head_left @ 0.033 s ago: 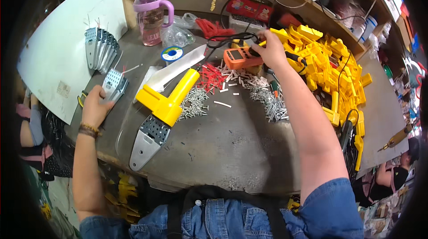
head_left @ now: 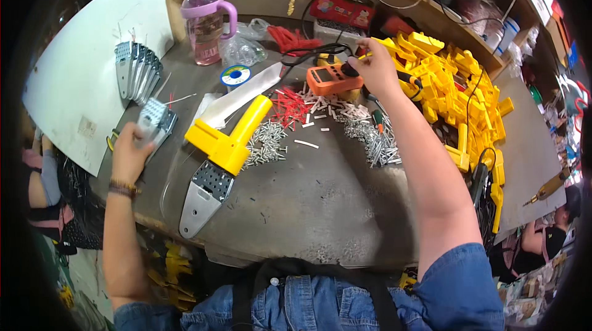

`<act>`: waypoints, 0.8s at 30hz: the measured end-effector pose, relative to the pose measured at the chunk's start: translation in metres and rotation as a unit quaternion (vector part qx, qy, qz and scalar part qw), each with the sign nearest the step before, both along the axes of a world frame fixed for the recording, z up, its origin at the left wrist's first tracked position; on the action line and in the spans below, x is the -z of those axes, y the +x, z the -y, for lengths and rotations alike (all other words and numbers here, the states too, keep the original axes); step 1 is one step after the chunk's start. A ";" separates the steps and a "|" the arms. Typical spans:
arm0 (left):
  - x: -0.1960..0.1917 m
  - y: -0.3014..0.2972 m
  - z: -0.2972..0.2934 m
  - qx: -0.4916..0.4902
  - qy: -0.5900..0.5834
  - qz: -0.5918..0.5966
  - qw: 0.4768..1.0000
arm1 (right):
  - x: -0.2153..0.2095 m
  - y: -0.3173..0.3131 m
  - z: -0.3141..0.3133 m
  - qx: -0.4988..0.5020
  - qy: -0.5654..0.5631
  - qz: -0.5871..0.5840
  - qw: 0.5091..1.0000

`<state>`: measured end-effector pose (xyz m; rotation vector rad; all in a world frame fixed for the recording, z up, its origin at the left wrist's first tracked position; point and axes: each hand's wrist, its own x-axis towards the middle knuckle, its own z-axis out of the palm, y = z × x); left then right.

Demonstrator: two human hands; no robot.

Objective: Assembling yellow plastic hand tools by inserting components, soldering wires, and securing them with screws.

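Head view: nothing has shifted since before; left hand (head_left: 129,152) fingers still wrap a perforated metal plate (head_left: 155,120) at the bench (head_left: 320,207) edge, long axis up-right; right hand (head_left: 375,67) fingers still pinch the orange meter (head_left: 333,78) dial

Desk: grey, worn metal-topped desk (head_left: 320,201).
Far edge: translucent pink drinking bottle with a handle (head_left: 206,22), clear crumpled plastic bag (head_left: 242,50).
Left edge: fanned row of perforated grey metal plates (head_left: 137,70).
Middle: yellow plastic tool with a perforated grey metal blade (head_left: 219,158), pile of small silver screws (head_left: 266,144), orange handheld meter (head_left: 333,78).
Right side: heap of yellow plastic parts (head_left: 456,90).
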<state>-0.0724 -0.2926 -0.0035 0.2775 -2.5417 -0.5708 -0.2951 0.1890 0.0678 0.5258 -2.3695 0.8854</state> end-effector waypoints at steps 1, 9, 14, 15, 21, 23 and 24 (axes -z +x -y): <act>0.007 0.016 0.002 0.002 0.046 -0.075 0.996 | -0.005 0.024 0.007 -0.060 -0.070 -0.058 0.994; -0.045 0.100 -0.202 0.412 -0.005 0.090 0.907 | 0.046 0.094 -0.130 0.050 0.257 0.039 0.964; -0.048 0.079 -0.258 0.486 0.001 0.124 0.865 | 0.034 0.046 -0.189 0.284 0.284 0.271 0.874; -0.049 0.077 -0.272 0.488 0.033 0.088 0.867 | 0.034 0.041 -0.187 0.325 0.276 0.317 0.847; -0.042 0.072 -0.329 0.433 -0.189 0.124 0.872 | 0.058 0.001 -0.195 0.258 0.266 0.355 0.858; -0.034 0.069 -0.321 0.446 -0.189 0.103 0.869 | 0.046 0.018 -0.197 0.175 0.120 0.317 0.924; -0.030 0.065 -0.318 0.470 -0.103 0.087 0.872 | 0.034 0.030 -0.199 0.138 0.052 0.293 0.945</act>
